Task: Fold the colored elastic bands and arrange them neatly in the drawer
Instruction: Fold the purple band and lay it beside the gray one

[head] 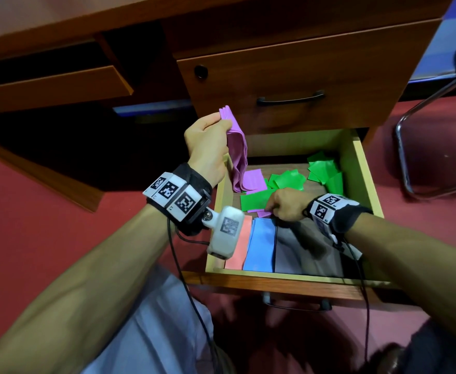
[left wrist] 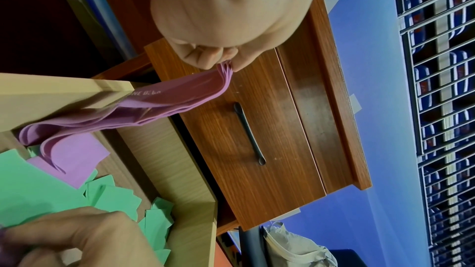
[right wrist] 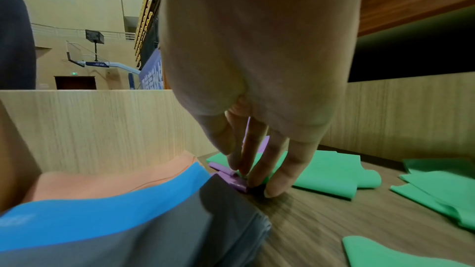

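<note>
head view looks down into the open drawer (head: 361, 168). the left hand (head: 208, 147) is raised above its far left corner, thumb and fingertips pinched together on the gathered top edge of the purple band (head: 237, 157), whose folded layers hang down over the left wall and trail onto the drawer floor. the right hand (head: 286, 205) is down inside the drawer, fingers curled onto a low end of the purple band near the middle; from the right wrist its fingertips (right wrist: 272, 186) press that rolled purple end against the wooden floor. a green band (head: 288, 179) lies loose and crumpled across the far half, reaching to the right wall. along the near edge, side by side from the left, lie a folded pink band (head: 237, 247), a blue band (head: 261, 247) and a grey band (head: 302, 252), each touching the next.
</note>
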`<move>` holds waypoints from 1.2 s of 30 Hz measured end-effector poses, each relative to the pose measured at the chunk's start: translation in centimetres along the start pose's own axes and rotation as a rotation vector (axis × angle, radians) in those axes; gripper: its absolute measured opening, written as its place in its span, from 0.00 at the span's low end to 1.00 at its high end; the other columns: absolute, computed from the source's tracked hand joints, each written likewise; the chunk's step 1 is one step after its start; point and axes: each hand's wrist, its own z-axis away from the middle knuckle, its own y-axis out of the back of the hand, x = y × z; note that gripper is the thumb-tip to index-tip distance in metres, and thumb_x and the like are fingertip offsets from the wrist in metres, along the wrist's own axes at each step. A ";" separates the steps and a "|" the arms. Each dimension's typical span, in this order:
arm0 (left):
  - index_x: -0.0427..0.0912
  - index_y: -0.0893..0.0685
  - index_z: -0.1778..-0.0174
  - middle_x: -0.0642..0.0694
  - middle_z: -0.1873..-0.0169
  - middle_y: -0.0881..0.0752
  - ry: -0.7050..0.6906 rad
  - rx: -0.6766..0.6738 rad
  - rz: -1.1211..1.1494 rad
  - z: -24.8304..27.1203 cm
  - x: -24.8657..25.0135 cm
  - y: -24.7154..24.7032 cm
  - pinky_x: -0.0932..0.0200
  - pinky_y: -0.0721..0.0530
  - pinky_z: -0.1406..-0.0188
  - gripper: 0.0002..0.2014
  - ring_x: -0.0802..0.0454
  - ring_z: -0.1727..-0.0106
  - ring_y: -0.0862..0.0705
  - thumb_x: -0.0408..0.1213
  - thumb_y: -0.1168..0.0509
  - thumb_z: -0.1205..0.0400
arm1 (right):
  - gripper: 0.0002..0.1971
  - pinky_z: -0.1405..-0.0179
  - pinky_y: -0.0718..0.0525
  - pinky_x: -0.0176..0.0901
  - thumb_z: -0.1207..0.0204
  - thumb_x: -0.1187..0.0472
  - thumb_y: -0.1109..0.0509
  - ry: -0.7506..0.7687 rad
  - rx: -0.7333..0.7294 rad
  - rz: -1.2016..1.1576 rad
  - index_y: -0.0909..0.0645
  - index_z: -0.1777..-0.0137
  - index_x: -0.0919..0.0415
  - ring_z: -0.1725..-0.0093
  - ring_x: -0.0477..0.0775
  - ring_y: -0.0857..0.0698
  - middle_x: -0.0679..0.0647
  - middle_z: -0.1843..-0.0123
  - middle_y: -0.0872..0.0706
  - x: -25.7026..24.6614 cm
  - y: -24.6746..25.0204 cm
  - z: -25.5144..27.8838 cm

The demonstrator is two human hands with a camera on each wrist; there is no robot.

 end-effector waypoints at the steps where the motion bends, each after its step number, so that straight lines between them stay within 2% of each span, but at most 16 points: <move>1: 0.31 0.14 0.33 0.46 0.69 0.19 -0.002 -0.003 -0.004 0.0 -0.1 0.0 0.73 0.31 0.86 0.15 0.65 0.86 0.24 0.23 0.33 0.16 | 0.20 0.31 0.21 0.42 0.23 0.68 0.36 0.011 0.004 0.002 0.11 0.35 0.58 0.32 0.55 0.16 0.51 0.32 0.12 0.2 -0.1 -0.1; 3: 0.31 0.14 0.33 0.46 0.69 0.19 0.000 -0.008 -0.003 0.0 -0.1 0.0 0.73 0.31 0.86 0.15 0.65 0.86 0.24 0.23 0.33 0.16 | 0.20 0.27 0.24 0.44 0.23 0.69 0.36 0.045 0.013 0.010 0.11 0.35 0.58 0.28 0.57 0.19 0.53 0.29 0.15 0.4 -0.1 -0.3; 6: 0.32 0.14 0.33 0.46 0.69 0.18 0.005 -0.008 0.006 0.0 0.0 0.1 0.73 0.32 0.86 0.15 0.65 0.86 0.24 0.23 0.33 0.16 | 0.21 0.24 0.28 0.41 0.24 0.69 0.36 0.073 -0.011 0.044 0.10 0.36 0.55 0.23 0.54 0.23 0.52 0.22 0.20 0.4 -0.1 -0.4; 11: 0.33 0.13 0.34 0.45 0.67 0.17 0.005 -0.010 -0.021 -0.2 -0.2 0.1 0.72 0.32 0.85 0.15 0.65 0.85 0.25 0.24 0.32 0.17 | 0.24 0.24 0.26 0.41 0.25 0.69 0.38 0.100 -0.055 0.067 0.11 0.35 0.52 0.23 0.52 0.22 0.45 0.22 0.21 0.4 -0.4 -0.4; 14: 0.34 0.13 0.34 0.43 0.62 0.16 0.003 -0.009 -0.031 -0.3 -0.3 0.1 0.72 0.30 0.85 0.15 0.65 0.84 0.24 0.24 0.32 0.17 | 0.24 0.25 0.25 0.44 0.24 0.68 0.38 0.121 -0.065 0.077 0.13 0.32 0.50 0.25 0.53 0.21 0.44 0.23 0.20 0.3 -0.3 -0.1; 18: 0.33 0.12 0.34 0.44 0.64 0.17 0.011 -0.008 -0.019 -0.4 -0.3 0.1 0.72 0.30 0.85 0.15 0.66 0.85 0.24 0.24 0.32 0.17 | 0.26 0.20 0.31 0.43 0.22 0.68 0.39 0.134 -0.095 0.103 0.16 0.27 0.48 0.21 0.53 0.25 0.44 0.19 0.24 0.2 -0.2 0.1; 21: 0.34 0.12 0.34 0.43 0.62 0.16 0.014 -0.012 -0.029 -0.5 -0.4 0.1 0.72 0.30 0.85 0.15 0.65 0.82 0.23 0.24 0.32 0.17 | 0.26 0.17 0.35 0.45 0.22 0.66 0.40 0.141 -0.121 0.161 0.17 0.26 0.48 0.19 0.53 0.28 0.44 0.17 0.28 0.2 -0.3 -0.1; 23: 0.34 0.12 0.35 0.43 0.60 0.15 0.018 -0.012 -0.037 -0.5 -0.4 0.1 0.72 0.29 0.84 0.15 0.64 0.80 0.23 0.24 0.32 0.17 | 0.25 0.18 0.33 0.49 0.22 0.65 0.40 0.146 -0.123 0.188 0.16 0.28 0.50 0.20 0.55 0.26 0.45 0.17 0.27 0.2 -0.3 -0.1; 25: 0.34 0.12 0.35 0.41 0.59 0.15 0.017 -0.012 -0.038 -0.4 -0.5 0.1 0.72 0.29 0.84 0.15 0.63 0.80 0.23 0.24 0.32 0.17 | 0.21 0.24 0.26 0.52 0.24 0.65 0.40 0.172 -0.103 0.199 0.14 0.35 0.53 0.26 0.58 0.21 0.46 0.24 0.18 0.1 -0.2 0.2; 27: 0.34 0.12 0.34 0.34 0.52 0.11 0.011 -0.012 -0.039 -0.3 -0.4 0.1 0.71 0.28 0.84 0.15 0.62 0.78 0.23 0.24 0.32 0.17 | 0.17 0.34 0.20 0.52 0.27 0.64 0.40 0.198 -0.066 0.185 0.14 0.43 0.54 0.34 0.61 0.17 0.49 0.36 0.12 0.1 -0.2 0.3; 28: 0.34 0.12 0.35 0.29 0.46 0.11 0.010 -0.011 -0.036 -0.3 -0.4 0.1 0.71 0.28 0.84 0.15 0.61 0.77 0.23 0.24 0.32 0.17 | 0.17 0.35 0.19 0.51 0.27 0.63 0.39 0.198 -0.049 0.174 0.15 0.42 0.55 0.34 0.62 0.17 0.51 0.36 0.12 0.1 -0.3 0.3; 30: 0.33 0.12 0.34 0.27 0.38 0.13 0.010 -0.008 -0.025 -0.2 -0.4 0.0 0.71 0.27 0.84 0.15 0.62 0.78 0.23 0.24 0.32 0.17 | 0.22 0.30 0.21 0.51 0.24 0.62 0.39 0.187 -0.012 0.139 0.17 0.31 0.57 0.28 0.61 0.19 0.54 0.27 0.16 0.1 0.1 0.4; 32: 0.32 0.13 0.34 0.28 0.41 0.11 0.007 -0.007 -0.016 -0.4 -0.5 0.0 0.72 0.28 0.84 0.15 0.64 0.82 0.23 0.23 0.32 0.17 | 0.26 0.27 0.23 0.52 0.22 0.60 0.39 0.194 0.047 0.083 0.21 0.24 0.55 0.25 0.60 0.21 0.54 0.23 0.20 -0.3 1.0 0.6; 33: 0.32 0.13 0.34 0.30 0.49 0.10 0.005 -0.007 -0.013 -0.6 -0.5 0.0 0.72 0.29 0.84 0.15 0.65 0.83 0.24 0.23 0.33 0.17 | 0.26 0.27 0.23 0.52 0.23 0.62 0.37 0.193 0.076 0.073 0.22 0.23 0.57 0.25 0.60 0.21 0.56 0.22 0.20 -0.5 1.4 0.7; 34: 0.32 0.13 0.34 0.35 0.57 0.11 0.004 -0.006 -0.011 -0.7 -0.6 0.1 0.72 0.29 0.84 0.16 0.65 0.84 0.24 0.22 0.33 0.17 | 0.24 0.28 0.24 0.52 0.23 0.64 0.36 0.189 0.109 0.081 0.21 0.25 0.61 0.26 0.63 0.21 0.58 0.23 0.20 -0.8 1.9 0.8; 36: 0.32 0.13 0.33 0.43 0.65 0.16 0.007 -0.010 -0.009 -0.8 -0.6 0.1 0.72 0.30 0.85 0.16 0.66 0.85 0.24 0.22 0.33 0.17 | 0.20 0.31 0.23 0.52 0.23 0.63 0.34 0.157 0.203 0.121 0.19 0.31 0.66 0.29 0.66 0.20 0.61 0.25 0.20 -0.9 2.5 0.7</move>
